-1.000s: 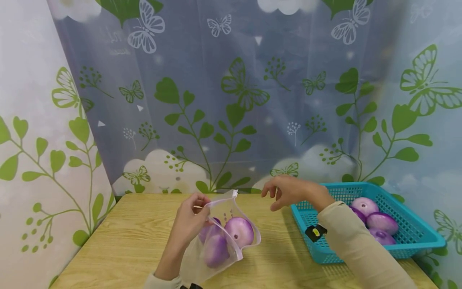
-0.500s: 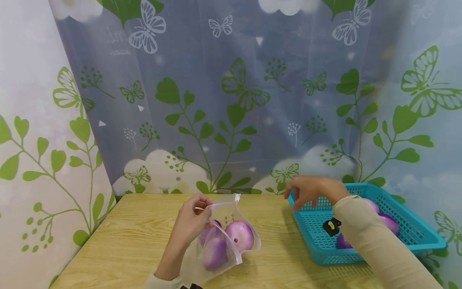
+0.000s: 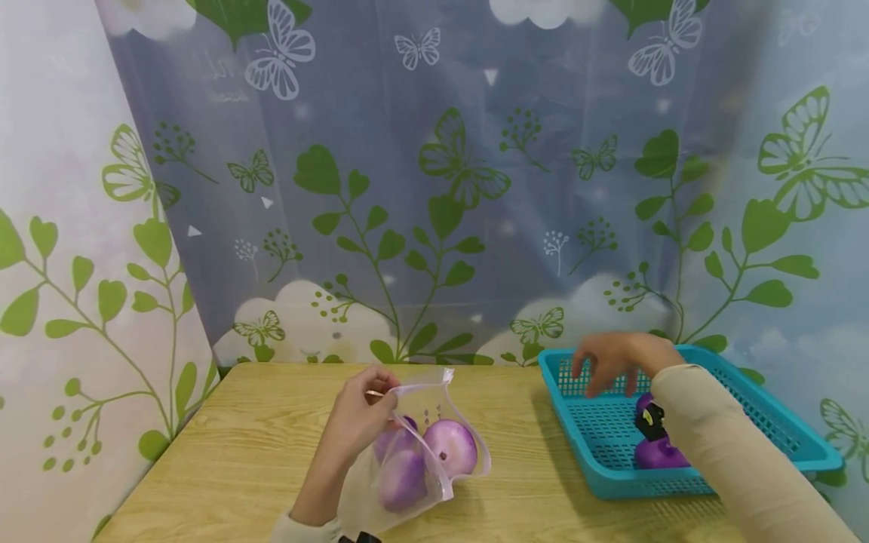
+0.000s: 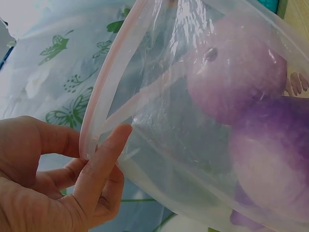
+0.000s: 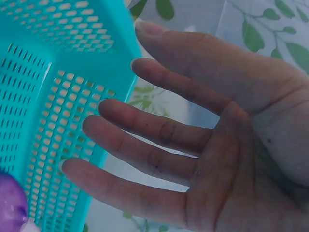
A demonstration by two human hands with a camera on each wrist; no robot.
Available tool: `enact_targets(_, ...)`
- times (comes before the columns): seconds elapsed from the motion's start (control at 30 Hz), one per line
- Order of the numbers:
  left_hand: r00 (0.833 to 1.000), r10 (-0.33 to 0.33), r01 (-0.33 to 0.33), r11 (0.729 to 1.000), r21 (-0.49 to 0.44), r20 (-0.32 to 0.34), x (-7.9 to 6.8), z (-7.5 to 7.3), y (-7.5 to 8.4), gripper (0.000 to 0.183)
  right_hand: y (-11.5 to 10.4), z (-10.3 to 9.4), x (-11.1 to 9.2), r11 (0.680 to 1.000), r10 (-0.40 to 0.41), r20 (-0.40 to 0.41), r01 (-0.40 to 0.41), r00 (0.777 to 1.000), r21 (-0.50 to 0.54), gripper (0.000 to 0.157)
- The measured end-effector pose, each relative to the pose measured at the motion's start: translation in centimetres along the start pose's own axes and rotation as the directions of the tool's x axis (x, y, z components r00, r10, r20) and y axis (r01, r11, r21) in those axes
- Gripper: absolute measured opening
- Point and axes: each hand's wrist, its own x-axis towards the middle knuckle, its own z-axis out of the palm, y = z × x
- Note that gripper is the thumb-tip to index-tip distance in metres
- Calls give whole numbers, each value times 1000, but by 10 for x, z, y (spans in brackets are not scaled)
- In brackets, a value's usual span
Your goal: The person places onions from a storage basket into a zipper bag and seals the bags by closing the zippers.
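Observation:
My left hand (image 3: pixel 363 411) pinches the rim of a clear zip bag (image 3: pixel 424 392) between thumb and fingers, and the bag's mouth gapes toward the right. Inside the bag lie several purple onions; a pale-faced onion (image 3: pixel 451 448) sits near the mouth, and a darker onion (image 3: pixel 402 479) lies in front of it. The left wrist view shows the pinch on the zip edge (image 4: pixel 91 111) up close. My right hand (image 3: pixel 614 362) hangs over the turquoise basket (image 3: pixel 591 452), fingers spread and holding nothing. Purple onions (image 3: pixel 658 452) in the basket are partly hidden behind the right sleeve.
The basket stands at the right end of the wooden table (image 3: pixel 271 437). A printed curtain (image 3: pixel 380 188) with leaves and butterflies hangs right behind the table's far edge. A black wrist camera strap (image 3: pixel 652 418) sits on the right sleeve.
My right hand has moved right, from beside the bag to over the basket, its forearm now covering more of the onions there. The left hand keeps its pinch on the bag, almost still.

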Motion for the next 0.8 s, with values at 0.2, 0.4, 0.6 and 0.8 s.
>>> enact_targets(0.2, 1000, -4, 4, 1000, 1, 0, -1, -1, 0, 11, 25, 0, 2, 997, 78, -6, -77, 997, 17, 44)
enact_targets(0.4, 1000, -6, 6, 1000, -5, 3, 0, 0, 0, 11, 51, 2, 1, 990, 127, -29, -125, 992, 65, 45)
enact_targets(0.6, 1000, -3, 4, 1000, -12, 8, 0, 0, 1, 11, 70, 7, -4, 983, 175, -32, -173, 984, 61, 43)
enact_targets(0.8, 1000, 5, -5, 1000, -6, 3, 0, -1, 0, 11, 82, 14, -2, 982, 189, 5, -189, 982, 26, 38)
